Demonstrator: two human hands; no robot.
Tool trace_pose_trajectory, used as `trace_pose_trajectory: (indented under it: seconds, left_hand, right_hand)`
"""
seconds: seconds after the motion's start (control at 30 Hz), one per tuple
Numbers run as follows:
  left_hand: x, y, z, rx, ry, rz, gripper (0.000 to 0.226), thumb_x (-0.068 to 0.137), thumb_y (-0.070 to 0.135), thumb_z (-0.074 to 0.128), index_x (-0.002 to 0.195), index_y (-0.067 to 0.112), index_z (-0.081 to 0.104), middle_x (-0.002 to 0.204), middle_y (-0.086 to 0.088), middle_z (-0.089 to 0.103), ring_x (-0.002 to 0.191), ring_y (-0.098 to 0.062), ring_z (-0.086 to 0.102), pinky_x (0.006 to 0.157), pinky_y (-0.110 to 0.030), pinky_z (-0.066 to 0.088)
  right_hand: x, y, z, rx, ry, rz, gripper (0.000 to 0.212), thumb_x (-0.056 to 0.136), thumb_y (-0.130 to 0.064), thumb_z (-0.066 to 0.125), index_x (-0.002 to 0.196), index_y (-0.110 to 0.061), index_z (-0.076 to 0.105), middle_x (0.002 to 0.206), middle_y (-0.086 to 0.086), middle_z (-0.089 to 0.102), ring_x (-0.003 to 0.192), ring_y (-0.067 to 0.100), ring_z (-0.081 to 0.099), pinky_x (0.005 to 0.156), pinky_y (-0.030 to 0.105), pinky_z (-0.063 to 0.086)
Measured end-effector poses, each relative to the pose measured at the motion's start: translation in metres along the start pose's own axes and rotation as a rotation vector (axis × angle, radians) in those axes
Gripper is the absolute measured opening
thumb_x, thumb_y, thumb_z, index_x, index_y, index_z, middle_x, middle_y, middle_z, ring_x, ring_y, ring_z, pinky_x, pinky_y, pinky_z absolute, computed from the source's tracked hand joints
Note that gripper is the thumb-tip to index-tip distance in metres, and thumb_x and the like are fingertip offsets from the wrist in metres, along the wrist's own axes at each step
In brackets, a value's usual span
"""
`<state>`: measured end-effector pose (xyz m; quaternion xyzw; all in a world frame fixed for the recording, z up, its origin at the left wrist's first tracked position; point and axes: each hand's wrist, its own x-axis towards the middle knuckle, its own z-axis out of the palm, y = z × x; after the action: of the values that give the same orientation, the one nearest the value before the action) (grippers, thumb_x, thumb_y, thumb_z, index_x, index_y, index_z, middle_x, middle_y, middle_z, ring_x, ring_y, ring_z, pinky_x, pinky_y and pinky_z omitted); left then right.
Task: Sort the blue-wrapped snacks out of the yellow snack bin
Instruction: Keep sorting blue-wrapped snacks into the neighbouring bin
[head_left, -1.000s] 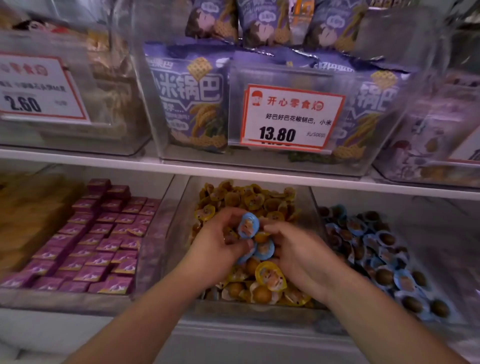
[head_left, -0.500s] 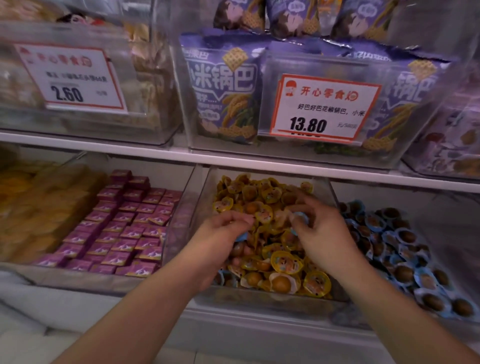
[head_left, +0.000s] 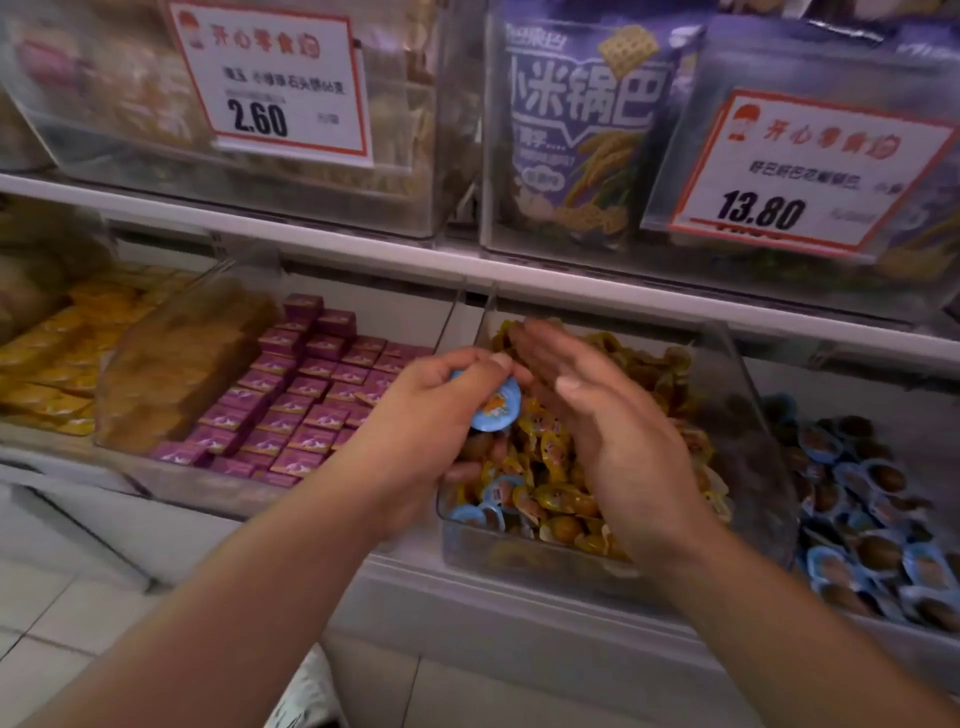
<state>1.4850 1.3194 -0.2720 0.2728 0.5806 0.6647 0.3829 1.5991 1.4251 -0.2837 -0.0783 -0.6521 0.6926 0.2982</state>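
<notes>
Far left at 9 o'clock I see a bin of orange-yellow packets, then purple boxes stacked in the next bin; both off-task, just neighbours on the lower shelf.

My left hand sits at the left wall of the yellow snack bin. Its fingers are curled and clamped on a blue-wrapped snack, thumb pinching the lid from above. I judge it holds picked pieces as a stash so the other hand can dig freely; whether more are tucked in the palm I cannot tell.

Under that hand, at 7 o'clock of the bin's front corner, more blue wrappers lie among the yellow snacks, so sorting is not finished.

My right hand hovers above the pile, fingers straight and together, holding nothing, palm facing left toward the stash hand. Likely set to sweep or scoop through the yellow ones.

At 3 o'clock, the blue snack bin sits just beside, the probable drop spot.

Above, price tags front the upper bins.
</notes>
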Motion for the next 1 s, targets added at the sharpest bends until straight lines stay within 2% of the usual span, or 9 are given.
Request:
trace_pose_trajectory:
  seconds: [0.07,0.13,0.23,0.33,0.5,0.63,0.73,0.83,1.0]
  left_hand:
    - [-0.001,0.006,-0.017,0.019,0.078,0.101,0.028,0.098,0.029,0.054,0.077,0.024,0.072,0.061,-0.002,0.057,0.045,-0.014,0.051,0.036,-0.014,0.026]
    - [-0.001,0.009,-0.034,0.003,0.18,0.151,0.025,0.092,0.032,0.057,0.074,0.025,0.072,0.06,-0.003,0.057,0.045,-0.015,0.052,0.037,-0.016,0.027]
    - [0.0,0.004,-0.048,-0.011,0.287,0.147,0.031,0.096,0.027,0.055,0.07,0.026,0.072,0.057,-0.001,0.058,0.044,-0.013,0.053,0.036,-0.019,0.028]
    - [0.002,-0.001,-0.046,-0.002,0.31,0.149,0.032,0.097,0.023,0.054,0.071,0.026,0.072,0.056,0.001,0.059,0.042,-0.012,0.052,0.035,-0.019,0.03]
    - [-0.005,0.002,-0.036,-0.002,0.282,0.184,0.027,0.097,0.021,0.053,0.078,0.022,0.072,0.056,-0.002,0.059,0.042,-0.015,0.052,0.036,-0.021,0.031]
    - [-0.015,0.006,-0.03,0.009,0.249,0.21,0.023,0.099,0.015,0.051,0.086,0.013,0.07,0.054,0.0,0.059,0.045,-0.015,0.052,0.035,-0.019,0.03]
    - [-0.019,0.007,-0.029,0.021,0.241,0.209,0.021,0.099,0.015,0.051,0.091,0.01,0.07,0.056,0.004,0.059,0.043,-0.01,0.052,0.035,-0.019,0.032]
    - [-0.023,0.008,-0.029,0.004,0.233,0.211,0.021,0.1,0.015,0.05,0.092,0.008,0.069,0.054,0.005,0.059,0.042,-0.009,0.051,0.035,-0.019,0.033]
    - [-0.02,0.007,-0.023,0.033,0.269,0.269,0.02,0.099,0.017,0.053,0.091,0.011,0.07,0.058,0.007,0.061,0.049,-0.007,0.055,0.038,-0.016,0.036]
  right_hand:
    - [0.008,0.0,-0.007,-0.042,0.05,0.111,0.034,0.091,-0.009,0.044,0.112,-0.016,0.069,0.114,0.005,0.073,0.108,0.022,0.069,0.094,0.031,0.053]
    - [0.01,0.008,-0.011,-0.421,-0.121,0.281,0.027,0.099,-0.005,0.048,0.105,-0.017,0.071,0.097,0.0,0.074,0.094,0.015,0.07,0.084,0.021,0.055]
    - [0.013,0.029,-0.009,-1.149,-0.603,0.361,0.027,0.099,-0.036,0.055,0.118,-0.022,0.069,0.108,-0.004,0.069,0.101,0.008,0.062,0.092,0.027,0.05]
    - [0.023,0.039,0.003,-1.381,-0.715,0.328,0.042,0.092,-0.056,0.056,0.126,-0.032,0.062,0.123,0.0,0.06,0.114,0.019,0.054,0.098,0.038,0.046]
    - [0.031,0.048,0.006,-1.432,-0.809,0.394,0.029,0.088,-0.046,0.066,0.111,-0.029,0.061,0.112,-0.005,0.065,0.089,0.013,0.056,0.066,0.026,0.045]
    - [0.029,0.051,0.003,-1.281,-0.779,0.419,0.026,0.084,-0.048,0.072,0.098,-0.026,0.068,0.098,-0.008,0.069,0.089,0.014,0.064,0.08,0.039,0.055]
    - [0.029,0.051,0.003,-1.102,-0.755,0.405,0.015,0.085,-0.034,0.074,0.096,-0.023,0.074,0.094,-0.009,0.073,0.089,0.009,0.066,0.084,0.037,0.055]
    - [0.028,0.052,-0.002,-1.023,-0.621,0.372,0.009,0.086,-0.025,0.075,0.095,-0.023,0.074,0.089,-0.009,0.073,0.08,0.001,0.064,0.075,0.026,0.054]
    - [0.026,0.039,-0.016,-0.768,-0.162,0.383,0.011,0.089,-0.014,0.072,0.1,-0.017,0.072,0.094,0.009,0.075,0.083,0.019,0.071,0.075,0.035,0.058]
